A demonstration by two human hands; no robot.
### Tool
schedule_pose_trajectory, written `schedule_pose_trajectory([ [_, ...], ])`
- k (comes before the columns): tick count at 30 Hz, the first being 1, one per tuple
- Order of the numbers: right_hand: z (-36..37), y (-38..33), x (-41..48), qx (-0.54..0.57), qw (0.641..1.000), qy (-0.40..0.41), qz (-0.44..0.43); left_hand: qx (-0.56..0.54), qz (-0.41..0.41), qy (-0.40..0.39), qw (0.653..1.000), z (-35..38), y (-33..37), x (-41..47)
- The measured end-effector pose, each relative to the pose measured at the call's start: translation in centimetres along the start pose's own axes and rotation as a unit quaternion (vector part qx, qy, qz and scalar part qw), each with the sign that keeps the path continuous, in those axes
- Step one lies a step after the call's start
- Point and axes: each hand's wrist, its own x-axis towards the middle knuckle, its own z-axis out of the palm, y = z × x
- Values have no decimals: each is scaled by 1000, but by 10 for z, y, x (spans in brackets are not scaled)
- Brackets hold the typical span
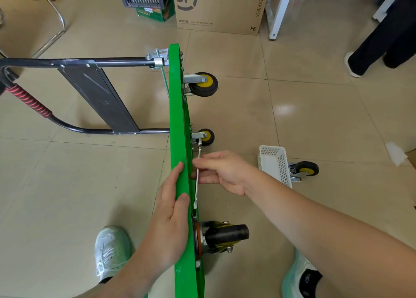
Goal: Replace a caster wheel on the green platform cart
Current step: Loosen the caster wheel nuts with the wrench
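The green flat-decked platform cart (177,122) stands on its long edge on the tiled floor, wheels facing right. The left hand (171,221) lies with straight fingers along the deck's upper edge, pressing rather than clasping. The right hand (221,172) pinches the shaft of a slim silver metal wrench (196,192), whose far head sits at the mount of the small yellow-hubbed black caster wheel (206,137) midway along the deck. The step looks like working that caster's fastener. To do it well, seat the head fully on the nut before pulling and shift the grip toward the shaft's free end for leverage. The left hand should bear down against the turning force so the cart cannot tip. A spare yellow-hubbed caster (304,169) lies on the floor just beside a white perforated plastic basket (273,162), handy for loose nuts.
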Motion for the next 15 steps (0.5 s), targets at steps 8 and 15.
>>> schedule_pose_trajectory([
  [8, 12, -6, -34, -27, 991, -14, -129, 1, 7, 6, 1000, 2, -2, 1],
  [15, 17, -4, -58, -66, 979, -33, -188, 1, 16, 11, 1000, 2, -3, 1],
])
